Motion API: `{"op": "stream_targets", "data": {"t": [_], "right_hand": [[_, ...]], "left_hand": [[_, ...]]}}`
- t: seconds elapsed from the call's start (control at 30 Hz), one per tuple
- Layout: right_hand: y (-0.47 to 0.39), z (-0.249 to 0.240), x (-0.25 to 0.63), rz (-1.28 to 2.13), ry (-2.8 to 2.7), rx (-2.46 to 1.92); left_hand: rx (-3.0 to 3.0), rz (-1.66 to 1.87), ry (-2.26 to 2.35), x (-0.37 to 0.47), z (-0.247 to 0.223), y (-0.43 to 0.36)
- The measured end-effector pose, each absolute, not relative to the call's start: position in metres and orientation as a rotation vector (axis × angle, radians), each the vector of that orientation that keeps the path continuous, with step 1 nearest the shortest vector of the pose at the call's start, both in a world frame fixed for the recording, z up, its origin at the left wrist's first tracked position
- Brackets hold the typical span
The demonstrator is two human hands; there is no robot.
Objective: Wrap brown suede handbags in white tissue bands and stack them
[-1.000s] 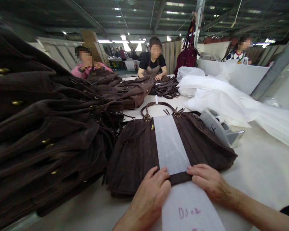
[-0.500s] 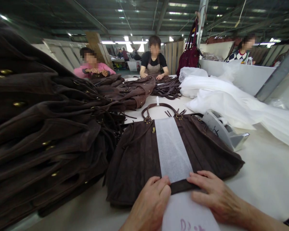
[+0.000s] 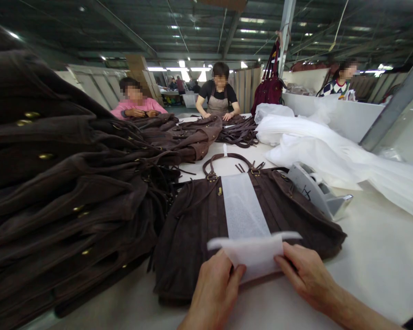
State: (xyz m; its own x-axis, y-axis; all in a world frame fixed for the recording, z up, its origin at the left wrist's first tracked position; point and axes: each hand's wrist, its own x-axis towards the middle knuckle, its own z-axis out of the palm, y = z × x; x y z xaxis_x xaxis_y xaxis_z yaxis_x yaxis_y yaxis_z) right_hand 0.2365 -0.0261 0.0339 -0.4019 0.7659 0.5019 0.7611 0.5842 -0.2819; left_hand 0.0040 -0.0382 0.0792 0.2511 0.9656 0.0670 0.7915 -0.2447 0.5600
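A dark brown handbag (image 3: 189,229) lies flat on the table in front of me, its looped handles (image 3: 223,158) pointing away. A pale translucent strip (image 3: 244,206) runs down the middle of the bag. Across the bag's near edge is a white sheet (image 3: 254,254), bent up and over that edge. My left hand (image 3: 215,284) pinches the sheet's left side between thumb and fingers. On the right side, my right hand (image 3: 306,270) grips it the same way. A grey tool with handwriting on it (image 3: 304,185), perhaps a tape dispenser, rests against the bag's right side.
A tall pile of brown bags (image 3: 62,183) rises on the left. White wrapping sheets (image 3: 316,142) spread over the table's right side. Brown straps (image 3: 239,130) lie at the far end, where two people work. Behind them a maroon bag (image 3: 266,94) hangs from a post.
Both hands have lifted the white sheet from below the bag's near edge and brought it up over that edge. Before, the fingers lay on the bag beside the translucent strip.
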Motion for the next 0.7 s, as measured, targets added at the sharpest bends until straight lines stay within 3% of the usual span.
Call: {"op": "stream_targets", "data": {"t": [0.2, 0.43, 0.7], "right_hand": [[-0.026, 0.023, 0.229, 0.257, -2.016, -1.272], [-0.019, 0.024, 0.227, -0.028, -2.256, -1.094], [-0.019, 0.023, 0.221, -0.111, -2.22, -1.117]], "left_hand": [[1.986, 0.456, 1.84, 0.016, 0.081, -0.023], [2.089, 0.311, 1.98, 0.02, 0.072, -0.021], [2.341, 0.259, 1.943, 0.023, 0.064, -0.017]]}}
